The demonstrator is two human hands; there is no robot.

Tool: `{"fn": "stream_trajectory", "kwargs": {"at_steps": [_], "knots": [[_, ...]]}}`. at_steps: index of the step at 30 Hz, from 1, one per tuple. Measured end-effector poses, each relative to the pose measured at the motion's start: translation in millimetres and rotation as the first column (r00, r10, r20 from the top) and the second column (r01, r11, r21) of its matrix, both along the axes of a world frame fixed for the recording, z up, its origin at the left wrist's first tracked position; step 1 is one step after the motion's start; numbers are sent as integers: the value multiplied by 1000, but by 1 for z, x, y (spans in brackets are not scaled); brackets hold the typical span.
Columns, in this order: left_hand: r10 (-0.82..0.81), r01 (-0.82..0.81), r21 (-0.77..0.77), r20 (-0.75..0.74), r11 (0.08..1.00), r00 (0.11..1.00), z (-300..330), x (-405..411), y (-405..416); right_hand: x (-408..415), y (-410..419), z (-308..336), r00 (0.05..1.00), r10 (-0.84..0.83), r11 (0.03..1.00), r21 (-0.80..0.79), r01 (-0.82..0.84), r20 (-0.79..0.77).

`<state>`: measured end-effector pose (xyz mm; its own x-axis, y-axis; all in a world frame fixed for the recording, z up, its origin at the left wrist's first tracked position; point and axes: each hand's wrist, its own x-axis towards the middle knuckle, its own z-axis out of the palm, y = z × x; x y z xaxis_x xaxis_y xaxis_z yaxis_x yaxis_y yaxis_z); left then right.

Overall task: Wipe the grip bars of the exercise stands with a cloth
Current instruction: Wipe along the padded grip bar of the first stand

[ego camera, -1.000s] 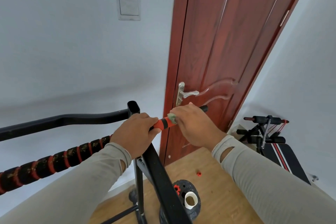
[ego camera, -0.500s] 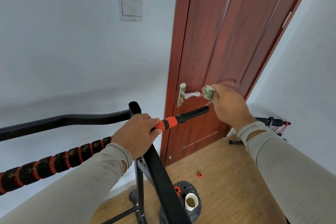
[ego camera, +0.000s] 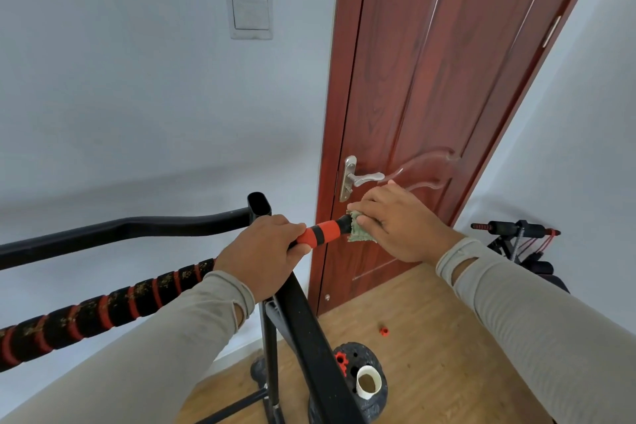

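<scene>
The left hand point(ego camera: 263, 251) curls round the grip bar point(ego camera: 321, 234) of the black exercise stand point(ego camera: 303, 317), fingers wrapped over the top just behind the bar's orange section. Beyond that orange section, toward the bar's outer end, the right hand point(ego camera: 401, 224) holds a green cloth point(ego camera: 359, 229) folded over the bar; the fingers bend down over the cloth and the bar's tip is hidden beneath them, while a ragged edge of the cloth hangs below the bar. On the other side of the left hand a second stretch of bar point(ego camera: 103, 306), black with red rings and speckled with yellowish marks, runs away from the grip bar down to the picture's left edge. Above that stretch, a plain black tube point(ego camera: 137, 227) bends off from the stand's open-topped post point(ego camera: 258, 205). Directly behind the grip bar stands a reddish-brown door point(ego camera: 430, 96) with a silver lever handle point(ego camera: 364, 177) just above the right hand. Below the grip bar, on the wooden floor point(ego camera: 447, 354), a black weight plate point(ego camera: 364, 358) lies at the stand's foot with a small white cup point(ego camera: 368, 384) on it.
</scene>
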<state>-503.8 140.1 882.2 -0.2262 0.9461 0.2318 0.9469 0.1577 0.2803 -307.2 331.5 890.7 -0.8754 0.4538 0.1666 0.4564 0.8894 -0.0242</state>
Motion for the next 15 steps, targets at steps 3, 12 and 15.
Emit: {"fn": "stream_trajectory", "kwargs": {"at_steps": [3,12,15], "knots": [[-7,7,8,-2,1000,1000,-1,-1,0,4,3,-8,999,23,1000,5,-23,-47],[-12,11,-7,-40,1000,999,-3,-1,-1,0,40,12,976,-204,978,-33,207,78],[-8,8,-4,-24,1000,1000,-4,-2,0,-6,37,18,963,-245,969,-4,247,112]]}}
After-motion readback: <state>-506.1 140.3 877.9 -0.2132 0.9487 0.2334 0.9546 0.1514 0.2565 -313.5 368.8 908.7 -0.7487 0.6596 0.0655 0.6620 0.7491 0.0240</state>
